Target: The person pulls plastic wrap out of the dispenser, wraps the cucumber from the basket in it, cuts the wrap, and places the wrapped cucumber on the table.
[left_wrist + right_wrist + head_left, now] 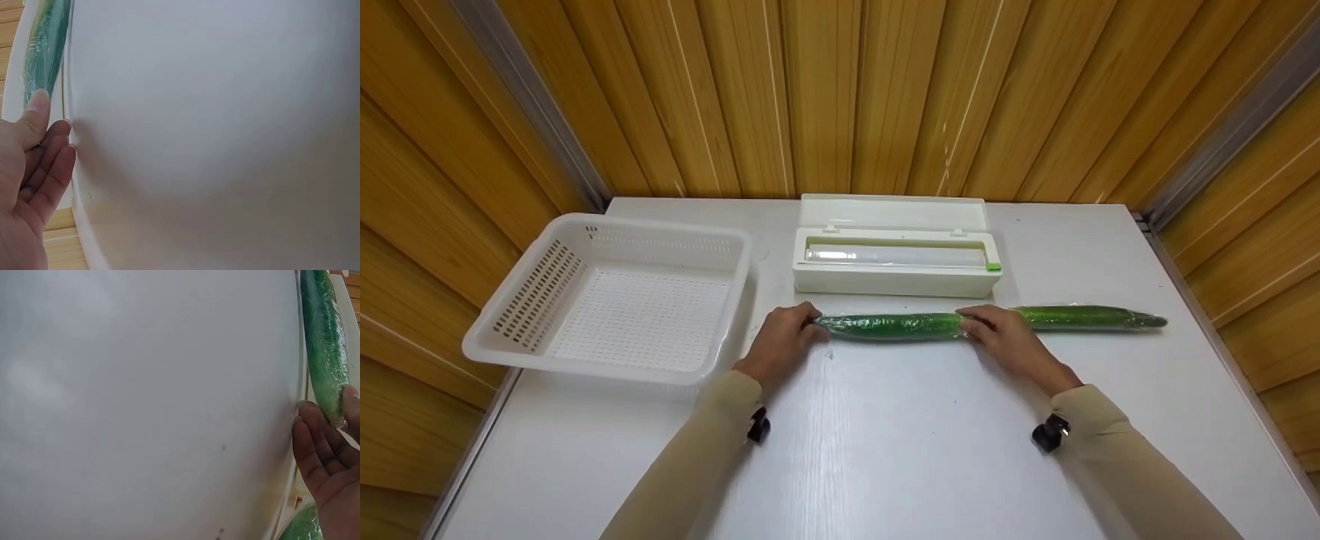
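A green cucumber (892,326) in clear plastic film lies lengthwise between the two hands, in front of the wrap box. At its left end the left hand (781,339) pinches the tip between thumb and fingers; the left wrist view shows the thumb on the film-covered end (45,62). The right hand (1011,346) grips the other end, and in the right wrist view thumb and fingers close around the wrapped tip (329,354). Just beyond the right hand lies a second film-covered cucumber (1091,318), its near end partly hidden behind that hand.
A white film dispenser box (896,282) with its lid raised stands behind the cucumber, a roll of film (896,255) inside and a green slider (994,267) at its right. To the left sits a white plastic basket (637,315). Wood-patterned walls enclose the white table (885,465).
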Motion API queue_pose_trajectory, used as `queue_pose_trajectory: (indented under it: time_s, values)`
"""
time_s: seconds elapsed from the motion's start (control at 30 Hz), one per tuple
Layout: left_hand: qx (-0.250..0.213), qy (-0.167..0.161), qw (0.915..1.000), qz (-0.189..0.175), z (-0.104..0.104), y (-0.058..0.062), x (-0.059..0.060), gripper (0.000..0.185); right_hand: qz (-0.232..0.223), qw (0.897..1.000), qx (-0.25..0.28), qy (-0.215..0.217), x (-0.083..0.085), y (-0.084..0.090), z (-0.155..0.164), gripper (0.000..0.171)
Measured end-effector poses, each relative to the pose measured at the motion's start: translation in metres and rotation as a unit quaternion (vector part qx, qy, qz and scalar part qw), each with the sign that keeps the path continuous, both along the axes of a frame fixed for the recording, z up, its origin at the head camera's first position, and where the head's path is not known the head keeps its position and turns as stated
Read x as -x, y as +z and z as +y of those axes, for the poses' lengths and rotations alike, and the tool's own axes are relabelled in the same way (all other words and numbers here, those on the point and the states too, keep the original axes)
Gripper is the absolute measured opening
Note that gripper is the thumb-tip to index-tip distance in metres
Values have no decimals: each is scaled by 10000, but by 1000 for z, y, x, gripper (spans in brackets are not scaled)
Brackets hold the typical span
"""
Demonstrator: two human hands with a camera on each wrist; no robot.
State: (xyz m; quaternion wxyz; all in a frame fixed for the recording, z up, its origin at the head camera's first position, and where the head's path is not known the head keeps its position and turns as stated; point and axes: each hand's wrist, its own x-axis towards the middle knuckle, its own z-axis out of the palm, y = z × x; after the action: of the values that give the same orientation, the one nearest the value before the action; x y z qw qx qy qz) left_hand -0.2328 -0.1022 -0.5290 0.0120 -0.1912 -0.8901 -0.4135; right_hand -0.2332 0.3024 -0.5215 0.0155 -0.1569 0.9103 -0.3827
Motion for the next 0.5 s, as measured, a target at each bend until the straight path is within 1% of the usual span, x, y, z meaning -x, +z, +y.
queue_pose_trajectory:
  time_s: [0.1,0.2,0.33,0.4,0.5]
  values:
    - [139,-103,9994,294,-2,-1,0,14,255,9996,-88,39,0,-2,1,31]
    - [230,-243,9973,661,-3,-2,0,14,400,9991,-47,114,0,-2,1,35]
    - [290,-406,9937,1004,-4,-5,2,12,393,9990,89,185,0,-2,1,45]
    - [232,-435,9933,1043,-5,-6,2,11,291,9994,159,137,0,-3,0,48]
    - [-27,-397,9951,906,-6,-6,3,14,156,9997,192,33,-1,-2,0,43]
